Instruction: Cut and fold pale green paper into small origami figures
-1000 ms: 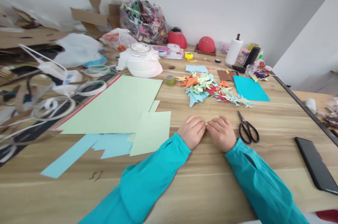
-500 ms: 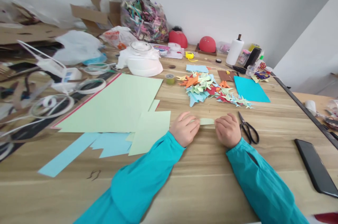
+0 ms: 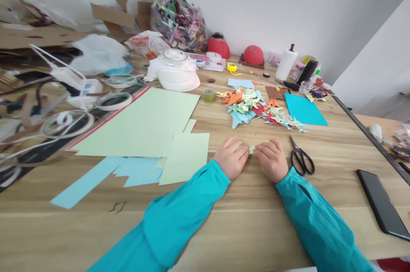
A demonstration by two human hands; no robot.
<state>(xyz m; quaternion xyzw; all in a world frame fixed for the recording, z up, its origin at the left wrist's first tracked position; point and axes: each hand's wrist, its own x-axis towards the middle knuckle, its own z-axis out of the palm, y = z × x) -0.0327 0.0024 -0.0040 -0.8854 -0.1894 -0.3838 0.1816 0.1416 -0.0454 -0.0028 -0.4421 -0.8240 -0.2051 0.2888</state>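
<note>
1. Drawn closer together since half a second ago: left hand [image 3: 231, 159] and right hand [image 3: 271, 161], with much less of the pale green paper strip [image 3: 252, 149] showing between them.
2. Spread beneath everything at work: wood-grained counter [image 3: 250, 229], marked with dark squiggles [image 3: 117, 208] to the left.
3. Laid flat at left, red along one edge: large pale green sheet [image 3: 141, 122].
4. Heaped just beyond the hands in orange, green, blue and red: pile of folded paper pieces [image 3: 246, 103].
5. Resting flat to the right of that heap: turquoise sheet [image 3: 306, 109].
6. Placed near the left hand, overlapping the large one: smaller pale green sheet [image 3: 187, 156].
7. Lying well to the right, screen dark: black phone [image 3: 381, 203].
8. Set just beside the right hand, tips pointing away: black-handled scissors [image 3: 297, 150].
9. Pinned low over the counter between both hands: the strip, gripped at either end by curled fingers, thumbs hidden from sight.
</note>
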